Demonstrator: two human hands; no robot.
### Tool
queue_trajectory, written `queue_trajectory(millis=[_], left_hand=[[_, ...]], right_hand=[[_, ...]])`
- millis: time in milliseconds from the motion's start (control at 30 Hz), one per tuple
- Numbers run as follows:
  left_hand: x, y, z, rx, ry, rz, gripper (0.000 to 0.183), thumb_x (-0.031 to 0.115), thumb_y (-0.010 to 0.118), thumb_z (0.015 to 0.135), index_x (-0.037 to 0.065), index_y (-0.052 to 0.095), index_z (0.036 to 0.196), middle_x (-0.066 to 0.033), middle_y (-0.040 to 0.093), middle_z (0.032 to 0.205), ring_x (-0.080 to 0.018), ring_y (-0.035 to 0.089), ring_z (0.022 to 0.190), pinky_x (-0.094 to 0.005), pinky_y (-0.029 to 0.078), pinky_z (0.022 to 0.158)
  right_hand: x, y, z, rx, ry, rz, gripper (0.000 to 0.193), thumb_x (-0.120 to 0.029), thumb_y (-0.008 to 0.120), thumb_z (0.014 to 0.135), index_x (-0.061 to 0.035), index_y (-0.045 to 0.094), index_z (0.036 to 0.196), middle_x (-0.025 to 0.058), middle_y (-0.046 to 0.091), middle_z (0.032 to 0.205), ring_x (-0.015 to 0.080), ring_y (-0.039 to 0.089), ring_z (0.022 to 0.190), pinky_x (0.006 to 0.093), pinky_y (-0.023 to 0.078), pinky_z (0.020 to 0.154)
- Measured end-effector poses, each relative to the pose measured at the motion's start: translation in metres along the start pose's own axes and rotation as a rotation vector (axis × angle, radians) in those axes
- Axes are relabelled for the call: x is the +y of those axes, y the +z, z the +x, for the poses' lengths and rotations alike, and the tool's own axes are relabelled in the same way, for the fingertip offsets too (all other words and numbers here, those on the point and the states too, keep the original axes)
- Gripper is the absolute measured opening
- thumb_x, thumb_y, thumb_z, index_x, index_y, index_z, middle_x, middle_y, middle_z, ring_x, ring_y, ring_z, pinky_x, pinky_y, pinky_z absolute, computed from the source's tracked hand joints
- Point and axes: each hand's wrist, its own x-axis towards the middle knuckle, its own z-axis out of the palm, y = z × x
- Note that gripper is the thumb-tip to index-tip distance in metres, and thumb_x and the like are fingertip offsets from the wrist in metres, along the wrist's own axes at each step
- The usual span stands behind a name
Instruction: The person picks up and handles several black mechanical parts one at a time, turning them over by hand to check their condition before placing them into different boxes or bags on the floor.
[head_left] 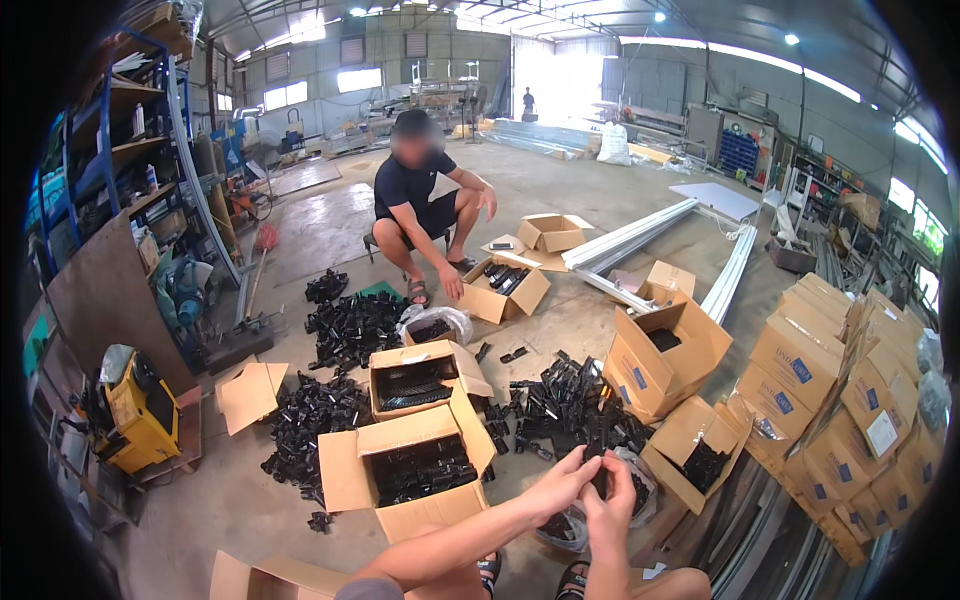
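Note:
My left hand and my right hand meet at the lower middle, fingers closed around a small black part. Its exact kind is too small to make out. Just beyond them spreads a heap of similar black parts on the floor. Below my hands sits a clear plastic bag with black pieces in it. To the left stands an open cardboard box filled with rows of black parts, and behind it another open box holds more.
A person sits opposite, one hand by an open box. More black heaps lie at left. Open boxes stand at right, near stacked cartons on a pallet. Long white profiles lie behind; a yellow machine stands far left.

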Motion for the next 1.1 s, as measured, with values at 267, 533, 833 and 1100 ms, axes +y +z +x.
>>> queue_trajectory(millis=[267, 533, 833, 1100], left_hand=[[-0.049, -0.003, 0.037, -0.312, -0.021, 0.017, 0.046, 0.035, 0.055, 0.104, 0.013, 0.044, 0.144, 0.0017, 0.061, 0.104, -0.0063, 0.056, 0.095, -0.0252, 0.049, 0.077], [-0.058, 0.021, 0.046, -0.332, 0.135, 0.151, 0.062, 0.032, 0.074, 0.092, 0.011, 0.045, 0.143, 0.0057, 0.053, 0.081, -0.0037, 0.044, 0.072, -0.0221, 0.033, 0.058], [-0.052, 0.002, 0.052, -0.102, 0.046, 0.165, 0.063, 0.032, 0.08, 0.086, 0.011, 0.049, 0.137, 0.0031, 0.061, 0.081, -0.0047, 0.054, 0.069, -0.0229, 0.042, 0.055], [-0.07, -0.022, 0.049, -0.042, 0.104, 0.76, 0.07, 0.044, 0.082, 0.077, 0.014, 0.05, 0.132, -0.0117, 0.063, 0.09, -0.0275, 0.065, 0.087, -0.0383, 0.049, 0.075]], right_hand=[[-0.006, -0.064, 0.033, 0.183, 0.239, -0.125, 0.041, -0.024, 0.07, 0.093, 0.0002, 0.057, 0.123, 0.0065, 0.065, 0.1, 0.0118, 0.062, 0.079, 0.0247, 0.049, 0.068], [-0.026, -0.106, 0.061, -0.009, 0.11, -0.468, 0.018, -0.016, 0.065, 0.096, 0.0007, 0.064, 0.09, 0.0042, 0.067, 0.076, 0.0096, 0.062, 0.06, 0.0228, 0.047, 0.055], [-0.011, -0.089, 0.1, 0.024, 0.405, -0.201, 0.018, -0.021, 0.054, 0.1, -0.0037, 0.055, 0.093, 0.0051, 0.059, 0.077, 0.0123, 0.059, 0.055, 0.0258, 0.051, 0.049], [0.027, -0.109, 0.083, -0.176, 0.762, 0.049, 0.017, -0.018, 0.053, 0.1, -0.0043, 0.058, 0.109, 0.0079, 0.064, 0.089, 0.0189, 0.065, 0.073, 0.0334, 0.06, 0.067]])
